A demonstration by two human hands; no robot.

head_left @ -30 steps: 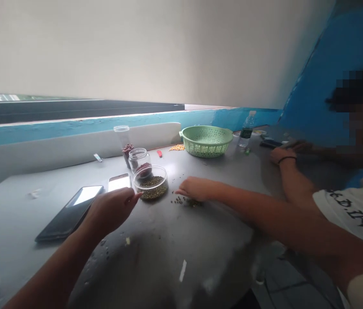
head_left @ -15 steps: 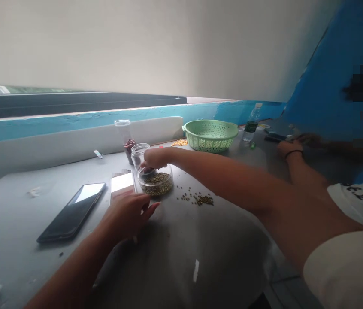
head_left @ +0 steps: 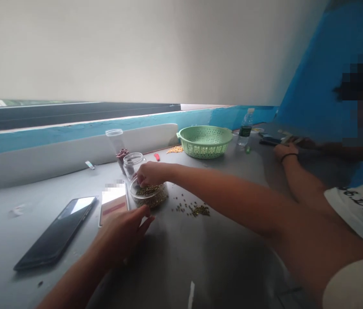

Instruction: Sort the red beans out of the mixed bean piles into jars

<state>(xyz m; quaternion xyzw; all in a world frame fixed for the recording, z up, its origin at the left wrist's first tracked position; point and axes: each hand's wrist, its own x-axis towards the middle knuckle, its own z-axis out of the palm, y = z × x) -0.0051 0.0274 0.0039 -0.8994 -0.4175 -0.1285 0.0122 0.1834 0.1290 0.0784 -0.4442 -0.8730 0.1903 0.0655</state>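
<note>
Much room on smooth grey tabletop (head_left: 175,262) nearward of loose small green beans (head_left: 201,209); tight between round clear dish (head_left: 151,206) of similar beans and clear wide-mouthed jar (head_left: 130,171). Right hand (head_left: 154,173): bunched at dish rim, cannot tell if holding beans. Left hand (head_left: 122,229): narrowly parted, beside dish.

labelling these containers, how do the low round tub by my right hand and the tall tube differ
The tub is wide and low; the tube is tall and narrow. The tub holds greenish mung beans; the tube, dark red beans. Your right hand is at the tub's mouth; no hand touches the tube. Both are clear.
</note>
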